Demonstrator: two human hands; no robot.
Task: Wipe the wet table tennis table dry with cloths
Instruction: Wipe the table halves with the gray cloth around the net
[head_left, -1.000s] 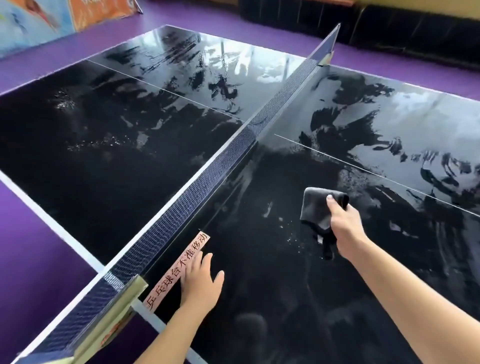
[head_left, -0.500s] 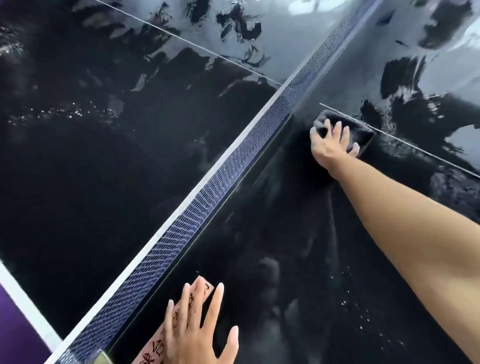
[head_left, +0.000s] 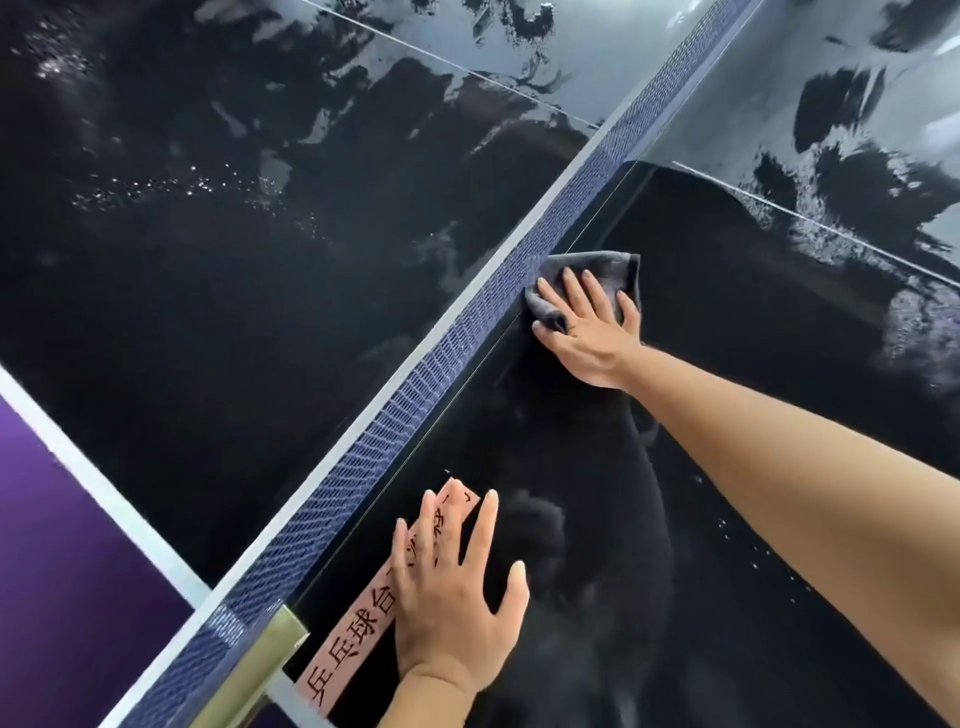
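The left hand (head_left: 451, 592) lies flat, fingers spread, on a pink label (head_left: 349, 649) stuck to the black table (head_left: 753, 353). Farther out, the outstretched right hand (head_left: 589, 332) presses a grey cloth (head_left: 602, 267) down with straight fingers, just beside the blue net (head_left: 457, 343). Beyond, water (head_left: 857, 98) sheets the far surface; purple floor (head_left: 62, 545) lies left.

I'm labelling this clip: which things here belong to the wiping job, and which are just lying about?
Job: cloth, pressed flat by the right hand; wet table; left hand, flat on the table.
Lying about: net; pink sticker; net clamp; purple floor.
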